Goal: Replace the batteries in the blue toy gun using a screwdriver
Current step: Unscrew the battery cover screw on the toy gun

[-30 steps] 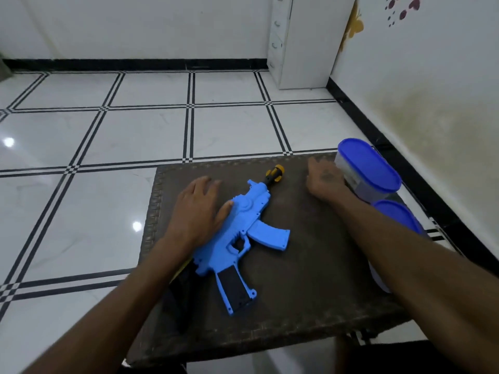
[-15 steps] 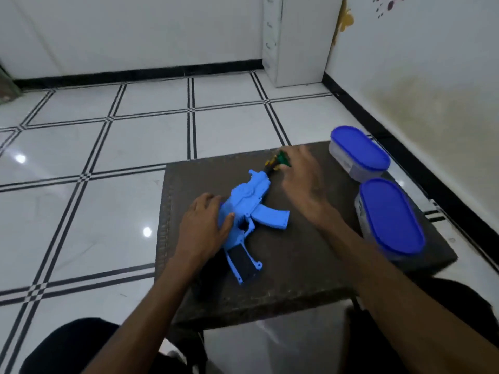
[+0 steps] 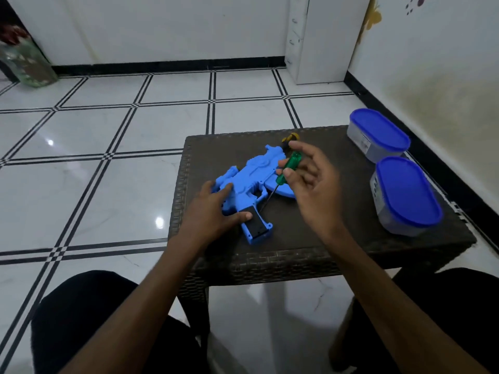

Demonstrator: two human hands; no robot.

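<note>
Pinching a green screwdriver (image 3: pixel 288 168) loosely, the right hand (image 3: pixel 310 182) could drop it; the open left hand (image 3: pixel 213 211) steadies the blue toy gun (image 3: pixel 251 190), which may slide.

No legible text anywhere; label on the far container (image 3: pixel 363 141) too blurred.

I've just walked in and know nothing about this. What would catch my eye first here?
The bright blue toy gun lying flat on the dark woven table, with the left hand pressing on it. Just above it, the right hand holds a green screwdriver, tip angled down toward the gun. At the table's right edge stand two containers with blue lids.
</note>
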